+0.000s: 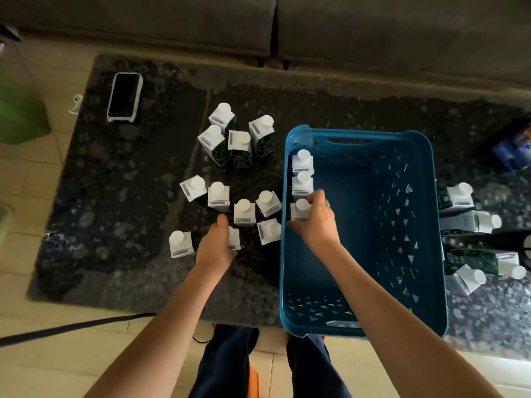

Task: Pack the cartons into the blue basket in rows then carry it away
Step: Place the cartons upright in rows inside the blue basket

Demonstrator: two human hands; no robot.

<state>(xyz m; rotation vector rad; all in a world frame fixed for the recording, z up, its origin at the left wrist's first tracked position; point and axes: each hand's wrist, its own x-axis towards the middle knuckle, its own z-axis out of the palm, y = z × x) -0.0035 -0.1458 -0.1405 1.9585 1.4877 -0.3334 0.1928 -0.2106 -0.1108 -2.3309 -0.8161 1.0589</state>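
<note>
My basket [431,214] is blue with triangle cut-outs. The cartons [244,214] are white-capped with dark green sides. My desk [129,196] is speckled black and grey stone.

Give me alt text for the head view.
The right hand sets a third carton in a row along the blue basket's left wall, while the left hand grips another carton on the dark table.

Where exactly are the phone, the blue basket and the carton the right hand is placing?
phone [124,95]: head view, middle of its dark screen.
blue basket [349,134]: head view, far rim above the handle slot.
carton [301,206]: head view, its white cap.
</note>
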